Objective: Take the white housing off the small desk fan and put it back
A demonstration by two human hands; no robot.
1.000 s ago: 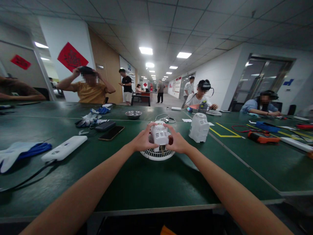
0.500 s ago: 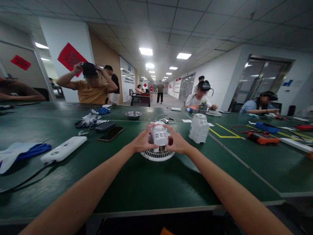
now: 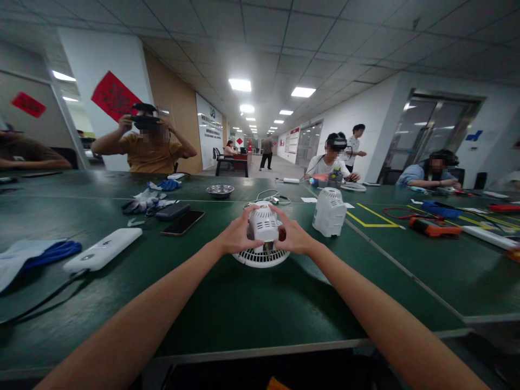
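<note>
1. Head view: grasping white vented housing (image 3: 266,225) with curled left hand (image 3: 234,235) and right hand (image 3: 295,236), likely for even control.
2. Centred over round grille (image 3: 262,264) on green table (image 3: 227,314), probably for support.
3. Left of upright white casing (image 3: 328,214), apart.

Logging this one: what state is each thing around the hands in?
Left hand: curled, gripping white vented plastic housing
Right hand: curled, gripping the housing's opposite side
Round white plastic grille: flat, beneath the housing
White boxy plastic shell: standing upright
Black rectangular phone: flat, screen dark
Round silver metal bowl: upright, contents unclear
White rectangular plastic device: flat, black cable attached
</note>
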